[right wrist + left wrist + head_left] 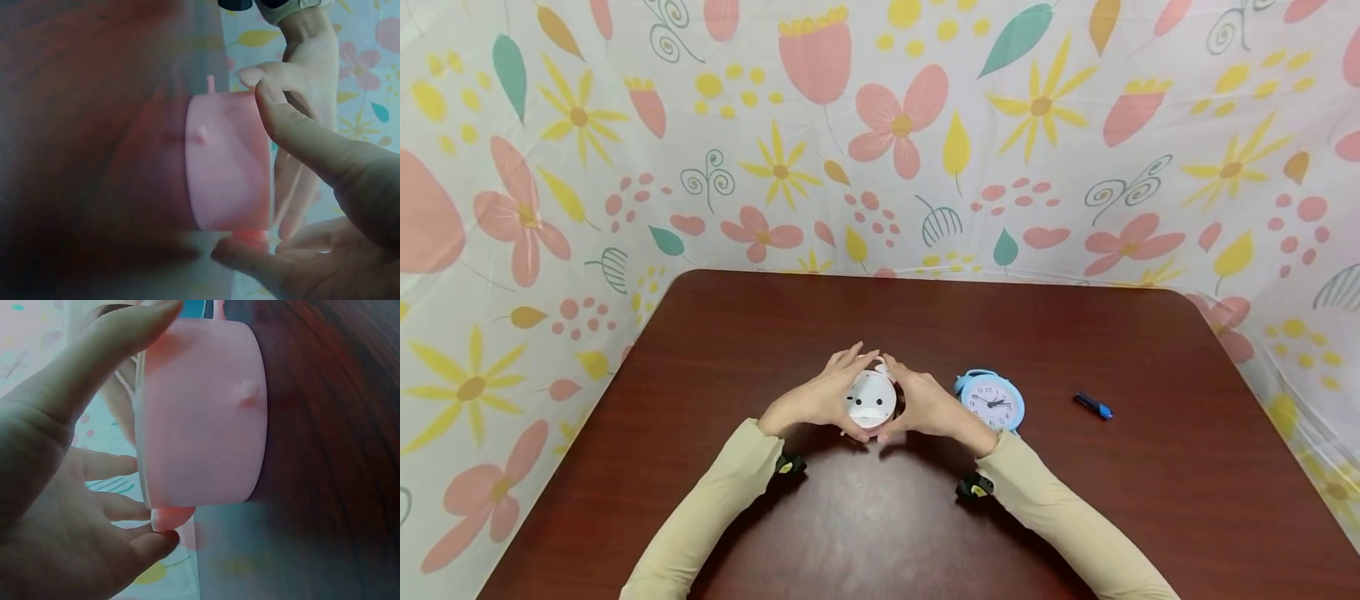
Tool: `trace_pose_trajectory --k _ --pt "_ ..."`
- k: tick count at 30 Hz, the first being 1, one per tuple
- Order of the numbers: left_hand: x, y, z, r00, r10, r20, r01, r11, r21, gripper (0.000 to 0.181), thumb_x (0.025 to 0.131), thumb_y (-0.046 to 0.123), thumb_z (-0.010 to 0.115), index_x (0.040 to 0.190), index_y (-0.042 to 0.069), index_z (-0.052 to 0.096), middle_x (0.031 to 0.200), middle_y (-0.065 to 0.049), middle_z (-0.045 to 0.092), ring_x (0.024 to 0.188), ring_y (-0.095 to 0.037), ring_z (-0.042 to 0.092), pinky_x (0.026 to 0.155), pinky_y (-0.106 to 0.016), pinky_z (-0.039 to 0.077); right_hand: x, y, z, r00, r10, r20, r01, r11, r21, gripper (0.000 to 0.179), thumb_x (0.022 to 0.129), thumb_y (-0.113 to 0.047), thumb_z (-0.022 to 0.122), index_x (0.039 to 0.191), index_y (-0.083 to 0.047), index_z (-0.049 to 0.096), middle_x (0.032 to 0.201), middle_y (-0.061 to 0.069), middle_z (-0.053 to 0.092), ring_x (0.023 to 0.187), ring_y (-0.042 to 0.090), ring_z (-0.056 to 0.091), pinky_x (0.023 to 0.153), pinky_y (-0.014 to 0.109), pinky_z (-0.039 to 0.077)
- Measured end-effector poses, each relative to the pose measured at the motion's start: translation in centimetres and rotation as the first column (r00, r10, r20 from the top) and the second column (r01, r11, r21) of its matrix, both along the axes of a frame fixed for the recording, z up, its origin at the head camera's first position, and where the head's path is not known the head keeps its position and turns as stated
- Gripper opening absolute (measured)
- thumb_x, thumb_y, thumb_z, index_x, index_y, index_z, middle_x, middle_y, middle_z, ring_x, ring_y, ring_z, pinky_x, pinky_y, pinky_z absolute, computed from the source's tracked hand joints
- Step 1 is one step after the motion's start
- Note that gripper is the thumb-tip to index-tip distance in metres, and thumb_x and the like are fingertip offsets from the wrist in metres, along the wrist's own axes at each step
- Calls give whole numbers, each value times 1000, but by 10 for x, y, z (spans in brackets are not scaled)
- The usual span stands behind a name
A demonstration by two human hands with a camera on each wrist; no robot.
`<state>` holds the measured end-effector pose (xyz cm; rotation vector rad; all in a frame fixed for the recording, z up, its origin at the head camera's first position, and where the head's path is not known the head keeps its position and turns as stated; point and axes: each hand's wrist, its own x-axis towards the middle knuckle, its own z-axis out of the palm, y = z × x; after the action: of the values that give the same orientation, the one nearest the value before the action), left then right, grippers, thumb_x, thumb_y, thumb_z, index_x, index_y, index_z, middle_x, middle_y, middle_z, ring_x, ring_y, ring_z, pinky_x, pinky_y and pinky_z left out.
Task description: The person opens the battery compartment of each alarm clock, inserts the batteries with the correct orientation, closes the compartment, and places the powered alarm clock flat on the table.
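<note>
A small pink alarm clock (871,410) lies flat on the table between the two hands, its white round back with two dark knobs facing up. My left hand (822,402) grips it from the left, with the thumb at the near rim and the fingers at the far side. From the right, my right hand (929,407) holds the same clock, thumb near and fingertips by the bell end. In the left wrist view, the smooth pink side wall (200,419) shows a small stub foot. The clock's dial is hidden underneath.
Just right of the right hand, a light blue alarm clock (992,402) lies with its dial up. Further right is a blue and black pen (1093,405). The brown table (880,517) ends at a flower-patterned cloth (902,200) behind.
</note>
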<state>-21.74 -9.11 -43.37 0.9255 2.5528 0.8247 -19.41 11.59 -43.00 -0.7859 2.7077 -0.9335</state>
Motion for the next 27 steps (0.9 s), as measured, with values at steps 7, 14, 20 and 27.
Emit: trace_pose_trajectory --k 7,14,20,27 --pt "1 0 -2 995 -33 -90 30 999 -33 117 60 31 91 152 3 25 153 -18 32 135 -38 34 104 -51 39 0 -4 -8 996 -81 -43 81 997 -8 108 55 -34 94 143 2 42 112 15 70 94 22 66 79 35 54" --pt "-1 -1 0 989 -32 -144 22 997 -72 114 61 38 89 149 -2 29 153 -20 34 137 -39 34 105 -51 39 0 -3 -10 994 -103 -43 102 995 -19 106 54 -33 95 141 1 44 115 19 69 101 25 67 82 37 54" --pt "-2 -2 5 988 -15 -152 7 999 -54 115 60 41 88 148 -3 29 153 -20 34 141 -37 31 108 -52 36 2 0 -4 994 -105 -11 104 991 -89 108 57 -31 94 144 4 39 126 21 63 109 25 66 88 39 53" --pt "0 -5 13 990 20 -136 -20 1000 -2 112 59 40 89 149 4 31 152 -15 36 137 -34 34 104 -52 40 6 3 0 990 -115 81 128 974 -185 117 63 -30 91 151 3 22 146 26 41 120 29 59 94 37 51"
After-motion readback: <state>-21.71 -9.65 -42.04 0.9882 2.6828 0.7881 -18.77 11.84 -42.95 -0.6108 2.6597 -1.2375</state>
